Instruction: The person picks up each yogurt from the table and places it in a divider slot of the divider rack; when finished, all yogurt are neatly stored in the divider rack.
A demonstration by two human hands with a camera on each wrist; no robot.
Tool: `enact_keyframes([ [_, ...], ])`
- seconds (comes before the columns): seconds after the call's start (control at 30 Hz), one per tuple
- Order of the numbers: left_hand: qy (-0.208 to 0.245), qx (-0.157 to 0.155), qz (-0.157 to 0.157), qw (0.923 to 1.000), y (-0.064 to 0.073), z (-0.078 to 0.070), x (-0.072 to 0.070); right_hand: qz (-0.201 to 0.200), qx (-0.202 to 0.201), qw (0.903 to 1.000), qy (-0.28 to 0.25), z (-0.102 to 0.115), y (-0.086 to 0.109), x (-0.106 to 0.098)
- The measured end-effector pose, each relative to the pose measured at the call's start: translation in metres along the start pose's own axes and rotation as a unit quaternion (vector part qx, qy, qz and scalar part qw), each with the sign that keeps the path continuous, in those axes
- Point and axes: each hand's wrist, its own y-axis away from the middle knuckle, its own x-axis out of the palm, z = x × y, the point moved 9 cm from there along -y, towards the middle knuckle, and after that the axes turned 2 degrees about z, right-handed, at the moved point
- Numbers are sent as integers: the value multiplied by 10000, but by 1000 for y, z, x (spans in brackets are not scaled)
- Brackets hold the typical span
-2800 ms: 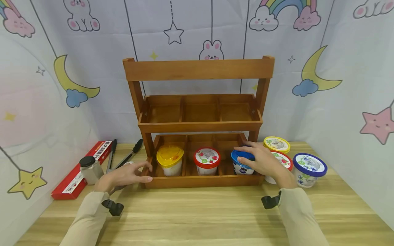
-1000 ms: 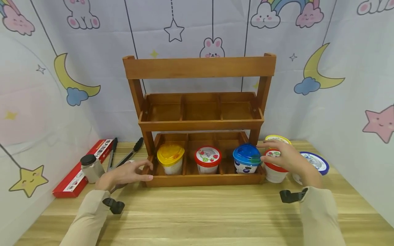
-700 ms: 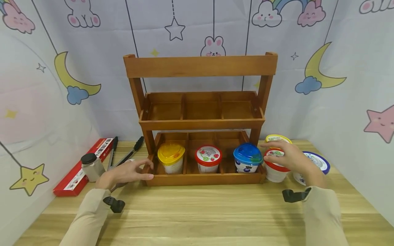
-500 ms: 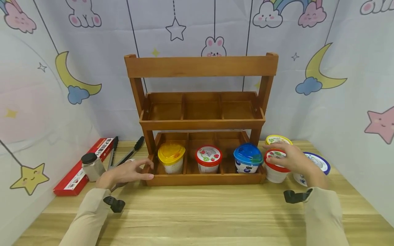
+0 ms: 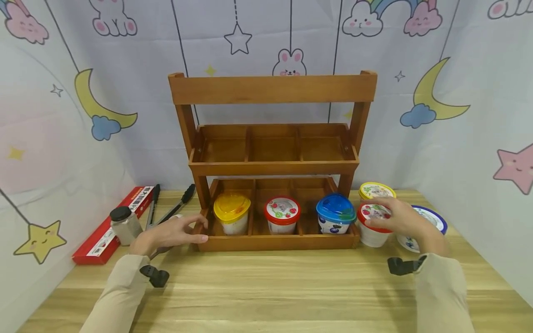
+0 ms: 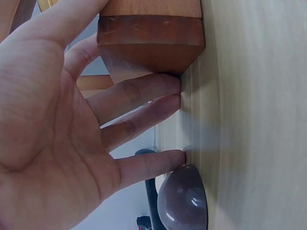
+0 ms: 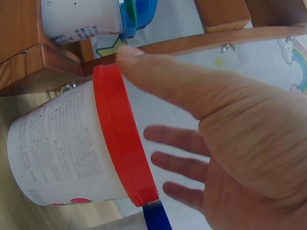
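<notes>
My left hand [image 5: 172, 232] rests at the left end of a two-tier wooden rack [image 5: 275, 243], fingers extended; in the left wrist view its fingertips come down to the tabletop beside the rack's corner. My right hand [image 5: 405, 223] is over a white tub with a red lid [image 5: 372, 238] just right of the rack, its thumb right at the lid's edge and fingers loosely spread. The lower tier holds a yellow-lidded tub [image 5: 231, 215], a red-lidded tub [image 5: 282, 213] and a blue-lidded tub [image 5: 335, 215], one per compartment. The upper tier's compartments hold nothing.
Behind the right hand are a yellow-lidded tub [image 5: 376, 189] and a partly hidden tub with a dark blue lid [image 5: 435, 218]. At left lie a red box [image 5: 93, 247], a black-capped jar [image 5: 125, 226] and black-tipped tongs [image 5: 183, 201]. A printed cloth [image 5: 258, 27] surrounds the table.
My right hand has let go of the blue-lidded tub in the rack's right compartment and moved right, over the red-lidded tub outside. My left hand has stayed at the rack's end.
</notes>
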Motion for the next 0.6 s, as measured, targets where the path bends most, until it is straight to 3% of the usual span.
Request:
enact_keyframes([
  [0.17, 50, -35, 23, 10000, 0, 1, 0, 151, 197, 9996, 144, -4, 1, 2],
  [0.6, 98, -24, 11, 9999, 0, 1, 1, 284, 191, 9989, 321, -3, 4, 4],
])
